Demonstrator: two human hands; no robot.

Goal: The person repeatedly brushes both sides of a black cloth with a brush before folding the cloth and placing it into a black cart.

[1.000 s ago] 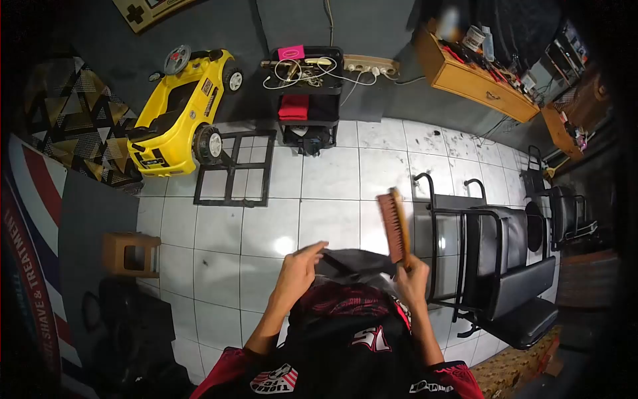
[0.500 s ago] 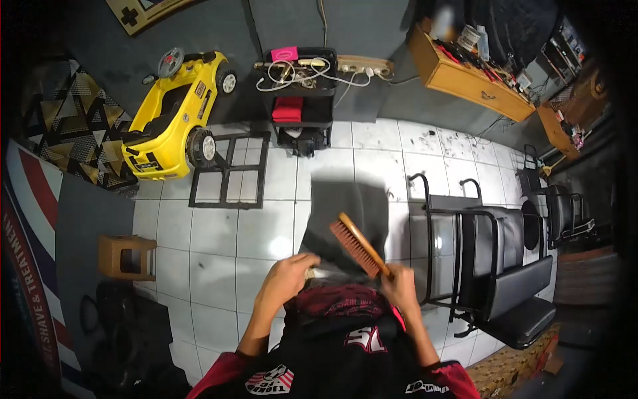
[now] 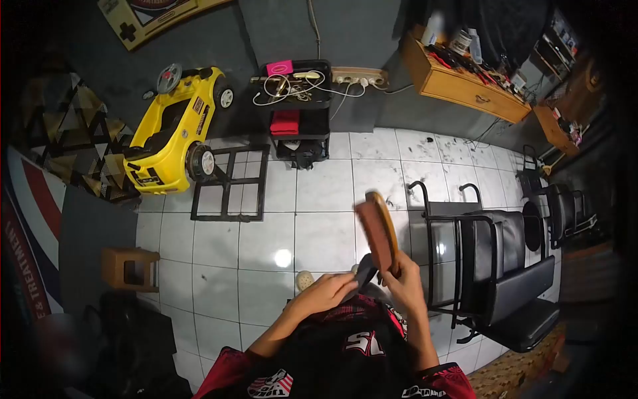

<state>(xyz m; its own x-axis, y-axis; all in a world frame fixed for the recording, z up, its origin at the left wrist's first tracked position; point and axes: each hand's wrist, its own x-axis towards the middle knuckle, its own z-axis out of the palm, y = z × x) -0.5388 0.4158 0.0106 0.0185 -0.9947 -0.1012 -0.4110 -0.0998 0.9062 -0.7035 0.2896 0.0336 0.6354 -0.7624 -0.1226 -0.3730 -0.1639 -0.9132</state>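
Observation:
My right hand is closed round the handle end of a wooden brush with reddish-brown bristles. The brush points up and away from me, its bristles turned to the left. Close to my waist, my left hand has its fingers wrapped on a dark grey cloth. Bunched up narrow, that cloth rises beside the lower end of the brush. Most of it is hidden by my hands and shirt. A pale clog shows on the floor just beyond my left hand.
Black metal-framed chairs stand on the right. A brown stool is at the left, with a yellow toy car behind it. A black window-like frame lies on the tiles. Against the wall are a black trolley and a wooden drawer unit.
The grey cloth, which hung spread out in front of me, is now gathered small near my hands. The brush has swung more upright and to the right.

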